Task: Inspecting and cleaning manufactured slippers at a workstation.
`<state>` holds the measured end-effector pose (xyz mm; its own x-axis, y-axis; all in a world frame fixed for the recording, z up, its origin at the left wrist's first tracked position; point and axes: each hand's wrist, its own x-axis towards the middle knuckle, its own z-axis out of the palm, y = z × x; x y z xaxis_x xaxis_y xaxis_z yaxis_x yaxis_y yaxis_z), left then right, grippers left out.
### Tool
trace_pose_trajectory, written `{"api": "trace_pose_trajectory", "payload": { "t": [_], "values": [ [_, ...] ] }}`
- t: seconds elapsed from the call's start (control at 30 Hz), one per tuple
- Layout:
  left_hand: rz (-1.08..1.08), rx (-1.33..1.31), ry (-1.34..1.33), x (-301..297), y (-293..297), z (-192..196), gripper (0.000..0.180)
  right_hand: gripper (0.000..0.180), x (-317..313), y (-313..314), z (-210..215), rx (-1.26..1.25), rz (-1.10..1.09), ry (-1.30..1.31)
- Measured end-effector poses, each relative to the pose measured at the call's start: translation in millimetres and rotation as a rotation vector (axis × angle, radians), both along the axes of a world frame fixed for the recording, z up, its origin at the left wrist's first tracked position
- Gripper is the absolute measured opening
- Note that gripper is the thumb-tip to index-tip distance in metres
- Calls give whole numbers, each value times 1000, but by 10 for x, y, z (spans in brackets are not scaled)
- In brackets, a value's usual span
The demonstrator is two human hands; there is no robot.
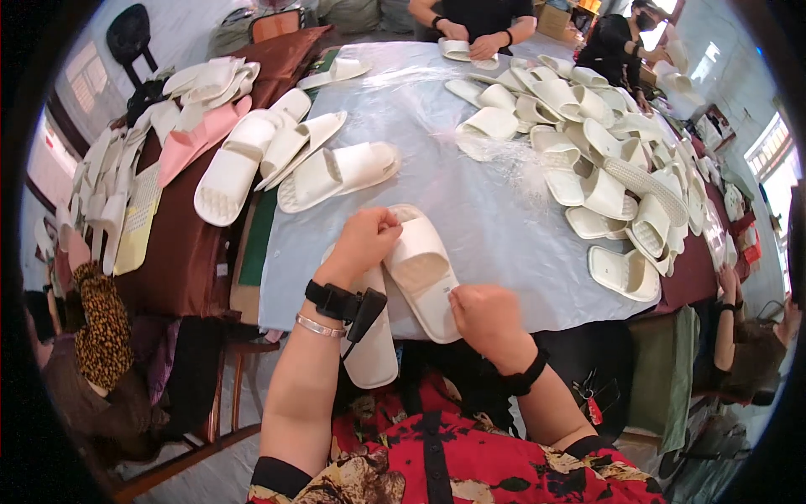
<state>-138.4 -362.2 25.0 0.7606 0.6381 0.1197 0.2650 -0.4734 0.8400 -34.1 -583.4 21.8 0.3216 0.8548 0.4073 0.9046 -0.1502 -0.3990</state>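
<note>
A white slide slipper (pixel 422 270) lies at the table's near edge, held between both hands. My left hand (pixel 363 244) grips its far end by the strap. My right hand (pixel 485 315) holds its near heel end. A second white slipper (pixel 374 351) lies under my left wrist, hanging over the table edge. That wrist carries a black band with a small device and a silver bangle.
A pale plastic sheet covers the table (pixel 495 210). A big heap of white slippers (pixel 604 160) fills the right side; more white and pink ones (pixel 252 143) lie at the left. Another person's hands (pixel 470 38) work at the far end. People sit at both sides.
</note>
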Motion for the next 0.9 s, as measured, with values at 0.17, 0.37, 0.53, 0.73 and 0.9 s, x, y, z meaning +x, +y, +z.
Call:
{"api": "trace_pose_trajectory", "payload": {
  "t": [0.17,0.37,0.53,0.73,0.9],
  "values": [
    [-73,-88,72,34,-109,-63,21,10,-19,101,-46,-402,20,-11],
    [-191,-163,118,83,-165,-133,22,17,41,189,-254,-90,-114,131],
    [-266,-272,187,195,-124,-106,18,16,97,358,-417,43,-171,138],
    [-233,-376,126,119,-76,-220,20,12,88,473,-473,0,-175,39],
    [-264,-421,128,72,-30,-260,15,9,136,443,-535,88,-112,96]
  ]
}}
